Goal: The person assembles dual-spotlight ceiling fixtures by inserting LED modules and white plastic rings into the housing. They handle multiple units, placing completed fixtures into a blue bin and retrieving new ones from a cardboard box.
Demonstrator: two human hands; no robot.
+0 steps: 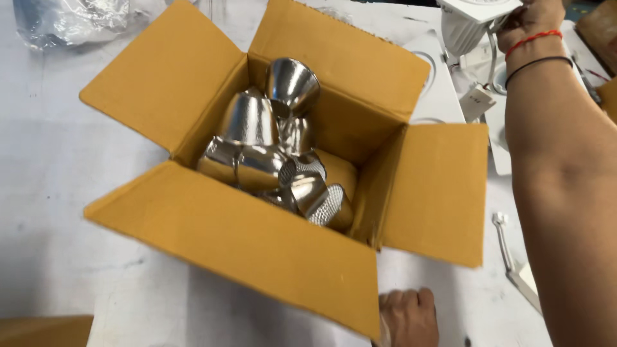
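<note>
- Reaching across the white table (58, 193), the right hand (530, 22) closes its fingers on a white ribbed lamp housing (466, 26) at the far right edge.
- Curled into a loose fist, the left hand (408, 318) rests beside the near corner of the open cardboard box (257, 238), gripping nothing visible.
- Shiny metal reflector cups (257, 138) lie heaped inside the box, up and left of the left hand, which is nearer them.

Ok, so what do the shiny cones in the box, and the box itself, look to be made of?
The cones look like thin metal, probably polished or plated aluminium: mirror-bright, with sharp reflections; some show a dimpled inner texture. A metallised plastic cannot be ruled out. The box is brown corrugated cardboard, matte, with folded-out flaps. The left hand rests at its near flap.
</note>
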